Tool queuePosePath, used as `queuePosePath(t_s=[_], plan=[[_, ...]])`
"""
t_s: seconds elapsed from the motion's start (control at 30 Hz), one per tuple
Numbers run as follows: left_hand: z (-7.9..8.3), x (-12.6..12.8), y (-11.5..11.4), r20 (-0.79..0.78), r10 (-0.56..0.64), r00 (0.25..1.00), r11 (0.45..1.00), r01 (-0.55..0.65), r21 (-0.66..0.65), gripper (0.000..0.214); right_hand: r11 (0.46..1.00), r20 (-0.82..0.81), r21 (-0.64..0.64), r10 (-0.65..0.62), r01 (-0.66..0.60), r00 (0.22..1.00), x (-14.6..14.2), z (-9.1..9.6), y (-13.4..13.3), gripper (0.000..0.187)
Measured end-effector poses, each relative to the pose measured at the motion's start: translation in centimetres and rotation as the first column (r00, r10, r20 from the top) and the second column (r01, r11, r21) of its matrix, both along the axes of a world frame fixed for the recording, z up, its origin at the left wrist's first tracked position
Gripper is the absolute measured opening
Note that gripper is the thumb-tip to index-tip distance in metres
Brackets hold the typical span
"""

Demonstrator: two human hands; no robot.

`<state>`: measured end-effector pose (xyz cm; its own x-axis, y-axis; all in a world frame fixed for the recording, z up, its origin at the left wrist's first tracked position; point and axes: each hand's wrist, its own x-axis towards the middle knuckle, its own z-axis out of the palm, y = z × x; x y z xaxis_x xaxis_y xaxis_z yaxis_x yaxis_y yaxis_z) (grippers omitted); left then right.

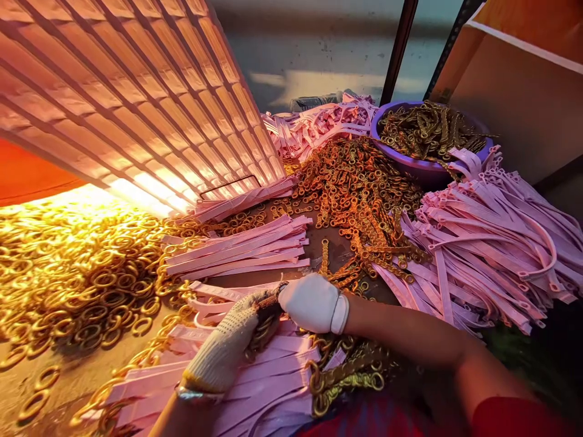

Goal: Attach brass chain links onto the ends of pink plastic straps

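My left hand (230, 340), in a cream knit glove with dark fingers, is closed around a bunch of dark brassy ring pieces (263, 332). In a white glove, my right hand (310, 303) meets it at the fingertips. Its fingers are pinched together, and what they grip is hidden. Beneath both hands lie pink straps (268, 376), several with gold rings at their ends. Brassy braided links with end rings (348, 370) rest just below my right wrist. Above the hands is another bundle of pink straps (241, 246).
Loose gold rings (91, 273) cover the left of the table. Behind my hands rises a heap of brassy links (359, 188), with a purple basin (382, 142) of more links behind it. Pink straps (492, 237) pile up on the right. A ribbed translucent panel (150, 91) leans at upper left.
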<state>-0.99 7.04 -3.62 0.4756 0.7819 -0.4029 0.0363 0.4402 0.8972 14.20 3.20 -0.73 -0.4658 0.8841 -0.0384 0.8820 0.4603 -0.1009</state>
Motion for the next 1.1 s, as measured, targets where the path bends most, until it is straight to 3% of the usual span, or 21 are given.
queuePosePath(t_s=[0.13,0.2,0.3,0.37,0.47,0.53,0.63,0.73,0.77,0.83,0.9,0.93,1.1], plan=[[0.0,-0.4,0.1,0.014,-0.008,1.0,0.998,0.009,-0.067,0.037,0.995,-0.035,0.037,-0.093,0.094,0.995,2.5,1.2,-0.9,0.012],[0.3,-0.7,-0.1,0.025,-0.017,1.0,0.993,0.02,-0.115,0.045,0.965,-0.02,0.119,-0.231,0.232,0.973,5.1,1.8,-0.7,0.011],[1.2,-0.7,-0.4,0.04,0.057,0.998,0.994,-0.052,-0.1,0.047,0.774,0.001,0.158,-0.621,0.613,0.784,8.6,1.1,0.7,0.021],[1.5,-0.8,-0.5,0.067,0.156,0.985,0.984,-0.149,-0.095,0.039,0.662,0.012,0.163,-0.742,0.731,0.67,9.7,-0.4,1.6,0.035],[1.4,-1.1,-0.3,0.159,0.329,0.931,0.935,-0.298,-0.195,0.021,0.578,-0.005,0.177,-0.809,0.797,0.588,10.0,-3.1,2.0,0.047],[1.1,-1.3,-0.1,0.223,0.392,0.893,0.895,-0.314,-0.317,0.016,0.608,-0.043,0.184,-0.78,0.772,0.624,10.4,-4.0,1.8,0.044],[1.3,-1.1,0.0,0.321,0.39,0.863,0.848,-0.2,-0.491,0.02,0.733,-0.118,0.188,-0.644,0.654,0.755,11.8,-4.0,1.5,0.026],[2.3,0.0,-0.1,0.391,0.404,0.827,0.807,-0.121,-0.579,0.03,0.845,-0.304,0.16,-0.449,0.51,0.84,12.6,-3.4,1.5,0.024],[2.6,0.4,-0.2,0.409,0.414,0.813,0.799,-0.108,-0.592,0.032,0.882,-0.436,0.133,-0.357,0.452,0.826,12.4,-3.1,1.4,0.026],[3.2,0.9,-0.1,0.451,0.431,0.782,0.795,-0.092,-0.6,0.034,0.949,-0.707,0.058,-0.181,0.311,0.684,11.3,-2.7,0.9,0.031],[3.6,0.6,0.0,0.494,0.438,0.751,0.804,-0.082,-0.588,0.033,0.986,-0.84,0.014,-0.08,0.169,0.536,9.8,-2.1,0.0,0.033],[3.8,0.2,0.0,0.509,0.438,0.741,0.811,-0.081,-0.58,0.034,0.993,-0.856,0.009,-0.054,0.119,0.515,9.0,-1.8,-0.5,0.033],[4.2,-2.8,-0.3,0.505,0.429,0.749,0.842,-0.13,-0.524,0.038,0.999,-0.772,-0.039,-0.029,-0.002,0.635,6.5,-0.3,-1.6,0.032]])
